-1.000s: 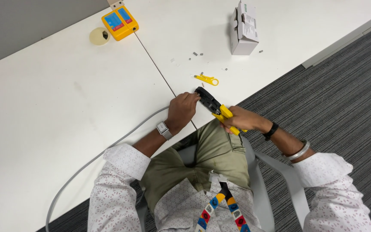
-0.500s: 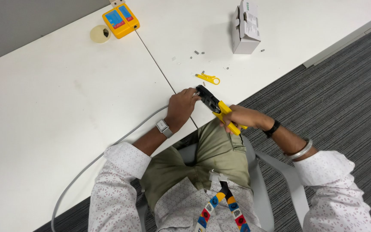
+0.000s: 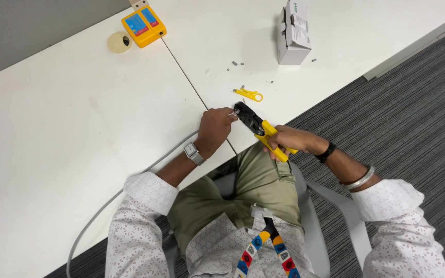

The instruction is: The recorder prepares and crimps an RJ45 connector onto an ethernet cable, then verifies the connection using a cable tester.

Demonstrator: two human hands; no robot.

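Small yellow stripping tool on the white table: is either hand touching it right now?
No. The small yellow stripping tool lies alone on the white table, apart from both hands, beyond the yellow-handled crimping pliers.

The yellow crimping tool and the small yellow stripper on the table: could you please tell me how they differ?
The crimping tool is larger, with a black head and yellow handles; the small stripper is all yellow and far smaller. The crimping tool is gripped in the right hand, its head meeting the cable end pinched by the left hand; the stripper lies loose on the white table, untouched. Both are yellow hand tools.
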